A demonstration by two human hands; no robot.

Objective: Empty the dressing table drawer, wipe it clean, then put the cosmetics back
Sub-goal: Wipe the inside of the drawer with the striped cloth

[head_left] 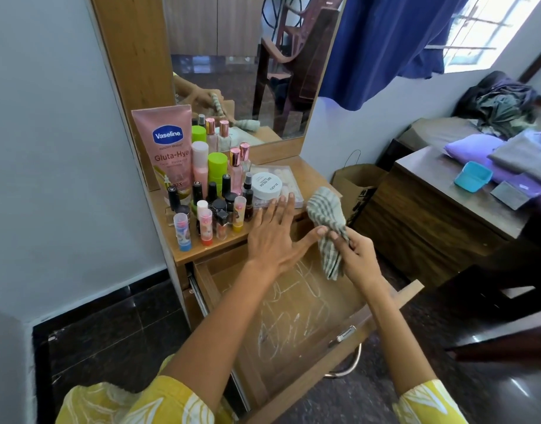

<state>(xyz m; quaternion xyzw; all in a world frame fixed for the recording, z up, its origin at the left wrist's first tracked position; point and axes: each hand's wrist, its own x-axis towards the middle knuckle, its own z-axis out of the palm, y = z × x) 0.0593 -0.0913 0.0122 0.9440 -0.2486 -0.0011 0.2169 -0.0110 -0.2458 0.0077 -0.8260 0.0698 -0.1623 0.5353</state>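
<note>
Cloth: soft, light, floppy; bunch it mid-length above the drawer.
Right hand: you pinch the cloth.
Left hand: spread flat, thumb touching cloth.

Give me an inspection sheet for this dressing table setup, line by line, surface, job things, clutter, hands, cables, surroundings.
Surface: wooden tabletop below a mirror.
Job's things: drawer pulled open, nothing in it, its bottom marked with pale scribbles; cosmetics stand crowded on the tabletop's left, with a pink tube and a white jar.
Clutter: paper bag on the floor beside the table.
Hands: left hand open, fingers spread, thumb at the striped cloth; right hand pinches the cloth above the drawer.
Cables: nothing seen.
Surroundings: blue curtain, window, side table with folded clothes.
</note>
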